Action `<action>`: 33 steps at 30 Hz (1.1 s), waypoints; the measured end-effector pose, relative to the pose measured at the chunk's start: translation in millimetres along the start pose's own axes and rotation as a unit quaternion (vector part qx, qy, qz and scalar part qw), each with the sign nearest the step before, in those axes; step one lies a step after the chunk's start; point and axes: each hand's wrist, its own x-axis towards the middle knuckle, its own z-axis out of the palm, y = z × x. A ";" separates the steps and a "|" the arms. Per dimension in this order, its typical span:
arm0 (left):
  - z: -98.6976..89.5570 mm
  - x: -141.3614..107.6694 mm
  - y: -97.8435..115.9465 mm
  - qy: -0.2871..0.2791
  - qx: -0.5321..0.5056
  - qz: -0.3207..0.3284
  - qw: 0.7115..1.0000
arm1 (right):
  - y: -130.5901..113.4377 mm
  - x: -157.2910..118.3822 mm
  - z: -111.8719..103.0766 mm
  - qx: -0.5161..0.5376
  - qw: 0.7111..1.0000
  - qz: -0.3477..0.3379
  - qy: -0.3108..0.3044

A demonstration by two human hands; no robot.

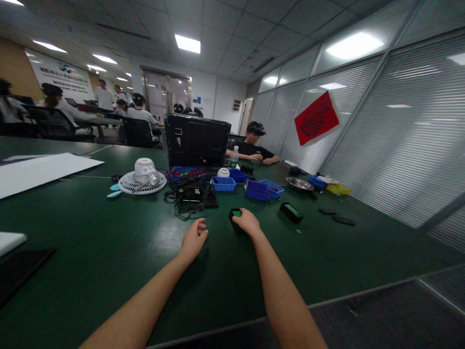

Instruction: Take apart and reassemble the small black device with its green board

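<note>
My right hand (pixel 247 222) is closed around a small black box (pixel 236 228) with a green inside or top, resting on the green table. The fingers cover much of that box. To its left, my left hand (pixel 193 239) hovers low over the tabletop, fingers loosely bent and thumb apart, holding nothing. A similar black box with a green panel (pixel 291 212) lies to the right of my right hand. Beyond my left hand sits a black device with a display (pixel 189 194), surrounded by tangled cables.
Behind stand blue bins (pixel 223 183), an upturned white fan (pixel 143 180), a black-cased machine (pixel 198 143) and a water bottle (pixel 234 156). Further right are a metal bowl (pixel 300 183), a yellow tray (pixel 337 189) and flat black pieces (pixel 343 220). A person (pixel 254 145) sits at the far side.
</note>
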 end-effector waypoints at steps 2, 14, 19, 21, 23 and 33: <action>-0.4 -0.4 0.3 -0.003 -0.004 -0.002 1.000 | 11.7 8.0 -1.4 0.030 1.000 0.007 0.002; -1.4 0.4 -0.8 -0.020 -0.013 -0.005 1.000 | 72.7 31.8 -17.2 0.128 0.987 0.083 0.045; -1.4 0.0 0.5 -0.022 -0.017 -0.004 1.000 | 57.2 22.0 -25.2 0.068 0.993 0.073 0.066; -1.0 0.2 0.3 -0.022 -0.015 -0.004 1.000 | 45.5 13.7 -23.1 0.002 0.996 0.056 0.066; -0.6 0.4 0.0 -0.024 -0.012 -0.004 1.000 | 35.4 6.3 -18.7 -0.057 0.996 0.037 0.062; -0.2 -0.1 0.0 -0.021 -0.014 -0.001 1.000 | 75.8 22.7 -26.4 0.060 0.989 0.120 0.061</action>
